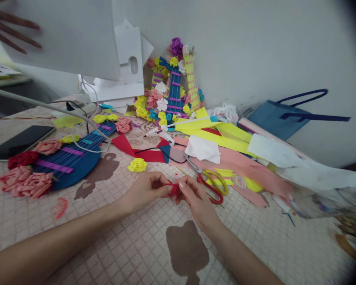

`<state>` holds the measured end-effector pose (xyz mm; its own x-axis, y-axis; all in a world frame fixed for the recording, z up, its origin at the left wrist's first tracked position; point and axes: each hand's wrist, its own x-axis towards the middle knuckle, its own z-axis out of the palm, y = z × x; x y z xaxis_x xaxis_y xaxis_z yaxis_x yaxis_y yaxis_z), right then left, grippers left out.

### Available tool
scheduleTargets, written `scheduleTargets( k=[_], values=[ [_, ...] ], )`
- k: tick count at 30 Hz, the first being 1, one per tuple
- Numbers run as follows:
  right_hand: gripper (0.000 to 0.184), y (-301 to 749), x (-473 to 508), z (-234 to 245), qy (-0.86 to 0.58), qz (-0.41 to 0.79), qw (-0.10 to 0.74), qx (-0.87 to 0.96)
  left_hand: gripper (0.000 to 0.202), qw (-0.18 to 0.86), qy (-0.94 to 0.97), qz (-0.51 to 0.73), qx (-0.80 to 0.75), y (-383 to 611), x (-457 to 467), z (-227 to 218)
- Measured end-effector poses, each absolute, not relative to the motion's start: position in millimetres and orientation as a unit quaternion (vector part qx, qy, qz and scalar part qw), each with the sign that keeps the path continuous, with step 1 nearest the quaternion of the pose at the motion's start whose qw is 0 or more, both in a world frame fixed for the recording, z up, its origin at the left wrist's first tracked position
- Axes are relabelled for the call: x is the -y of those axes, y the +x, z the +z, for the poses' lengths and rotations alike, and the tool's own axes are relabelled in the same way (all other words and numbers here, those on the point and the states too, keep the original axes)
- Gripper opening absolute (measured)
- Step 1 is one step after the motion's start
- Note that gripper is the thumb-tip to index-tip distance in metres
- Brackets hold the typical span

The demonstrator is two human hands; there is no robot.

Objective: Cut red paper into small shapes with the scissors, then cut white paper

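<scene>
Between my fingertips is a small piece of red crepe paper (174, 190), bunched up over the middle of the table. My left hand (146, 189) pinches it from the left, and my right hand (195, 198) grips its right side; the fingers cover much of it. Just beyond my left hand lies a yellow paper flower (137, 164). Scissors (212, 184) with red and yellow handles rest beside my right hand. Farther back, a white glue gun (163, 133) lies on red paper strips (145, 152).
A blue paper guitar (80, 158) with paper flowers lies at left, near a black phone (23, 140). Decorated guitars (175, 89) lean on the wall. Pink paper (234, 168), white scraps (203, 148) and a blue bag (280, 118) are at right. Another person's hand (13, 25) shows top left.
</scene>
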<state>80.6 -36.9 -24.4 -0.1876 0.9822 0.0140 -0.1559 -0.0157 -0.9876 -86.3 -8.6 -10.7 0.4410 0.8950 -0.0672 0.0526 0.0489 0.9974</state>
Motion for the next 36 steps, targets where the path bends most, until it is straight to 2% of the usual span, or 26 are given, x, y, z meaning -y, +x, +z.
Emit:
scheduleTargets(
  k=[11, 21, 29, 33, 36],
  values=[
    [0.023, 83.7, 34.4, -26.5, -0.442, 0.561, 0.451, 0.536, 0.02, 0.587, 0.606, 0.344, -0.411, -86.3, 7.7, -12.0],
    [0.02, 83.7, 35.1, -27.2, -0.444, 0.552, 0.493, 0.506, 0.03, 0.616, 0.595, 0.325, -0.402, -87.6, 7.6, -7.9],
    [0.024, 80.6, 35.2, -26.6, -0.435, 0.574, 0.501, 0.48, 0.028, 0.654, 0.577, 0.322, -0.37, -86.2, 8.2, -8.3],
    [0.024, 80.6, 36.1, -27.4, -0.433, 0.579, 0.484, 0.493, 0.023, 0.625, 0.589, 0.337, -0.386, -86.4, 7.9, -9.0],
    [0.032, 80.7, 37.2, -27.4, -0.424, 0.592, 0.487, 0.483, 0.021, 0.614, 0.592, 0.346, -0.392, -86.6, 7.5, -10.1]
  ],
)
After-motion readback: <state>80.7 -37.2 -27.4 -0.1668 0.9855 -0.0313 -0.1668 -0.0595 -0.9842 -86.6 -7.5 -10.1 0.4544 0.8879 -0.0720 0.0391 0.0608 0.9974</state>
